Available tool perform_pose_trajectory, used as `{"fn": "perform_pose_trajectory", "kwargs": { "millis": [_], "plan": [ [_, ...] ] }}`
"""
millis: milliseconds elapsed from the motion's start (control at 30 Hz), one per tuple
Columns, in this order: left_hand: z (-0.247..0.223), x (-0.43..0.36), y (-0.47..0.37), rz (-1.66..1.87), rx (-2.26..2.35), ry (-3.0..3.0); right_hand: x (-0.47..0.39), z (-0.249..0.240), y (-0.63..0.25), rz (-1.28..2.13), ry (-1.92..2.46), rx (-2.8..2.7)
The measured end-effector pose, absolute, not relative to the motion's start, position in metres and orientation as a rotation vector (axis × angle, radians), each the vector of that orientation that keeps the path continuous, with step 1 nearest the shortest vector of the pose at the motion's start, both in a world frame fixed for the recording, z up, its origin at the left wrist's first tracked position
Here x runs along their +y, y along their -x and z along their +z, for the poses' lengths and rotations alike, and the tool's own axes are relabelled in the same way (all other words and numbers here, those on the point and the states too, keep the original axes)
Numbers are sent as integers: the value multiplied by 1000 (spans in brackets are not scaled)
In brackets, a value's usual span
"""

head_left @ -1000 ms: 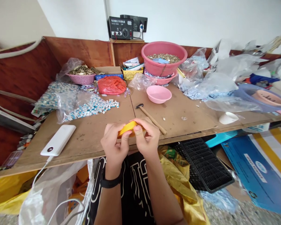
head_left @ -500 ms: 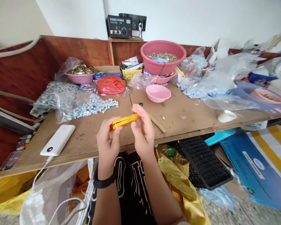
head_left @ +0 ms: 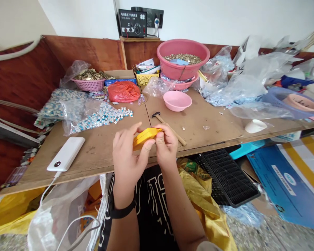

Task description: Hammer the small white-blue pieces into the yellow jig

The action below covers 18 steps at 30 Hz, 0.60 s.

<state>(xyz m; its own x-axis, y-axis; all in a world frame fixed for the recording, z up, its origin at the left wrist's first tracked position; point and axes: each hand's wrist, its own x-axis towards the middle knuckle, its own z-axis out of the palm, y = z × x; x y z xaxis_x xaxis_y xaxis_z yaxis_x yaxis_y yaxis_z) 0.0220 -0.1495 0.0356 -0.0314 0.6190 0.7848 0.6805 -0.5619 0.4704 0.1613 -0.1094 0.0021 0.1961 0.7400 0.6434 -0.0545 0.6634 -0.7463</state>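
A yellow plastic piece (head_left: 146, 136), flat and rounded at its far side, is held above the table's front edge; I cannot tell its exact kind. My left hand (head_left: 129, 150) grips its left end, thumb along the near side and fingers behind. At the right end, my right hand (head_left: 167, 144) pinches the narrow tip between thumb and fingers. Just behind the hands a hammer (head_left: 172, 131) lies on the brown table (head_left: 209, 127), its dark head toward the back and its wooden handle partly covered by my right hand.
A white power bank (head_left: 66, 153) with a cable lies at left. Behind it spreads a pile of small white-and-blue pieces (head_left: 102, 118). A pink bowl (head_left: 177, 101), a red bag (head_left: 124, 91) and a large pink basin (head_left: 183, 71) of metal bits stand farther back. Plastic bags crowd the right.
The yellow piece has turned, showing more of its broad face, and shifted slightly right. My right fingers have closed in on its tip. The hammer head has come into fuller view.
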Motion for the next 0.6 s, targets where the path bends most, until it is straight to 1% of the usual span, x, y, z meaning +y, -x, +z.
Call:
{"fn": "perform_pose_trajectory", "kwargs": {
  "millis": [67,167,267,400,600],
  "plan": [
    [35,-148,-11,-1634,-1432,2168,-110,6,-164,614,696,-1280],
    [25,-142,3,-1606,-1410,2177,-114,16,-169,555,709,-1469],
    [15,-139,2,-1605,-1411,2129,-117,20,-170,521,702,-1578],
    [10,-137,-15,-1598,-1398,2055,-115,14,-168,461,731,-1515],
    [20,-134,-20,-1669,-1473,2004,-105,0,-176,620,730,-1255]
  ]
}}
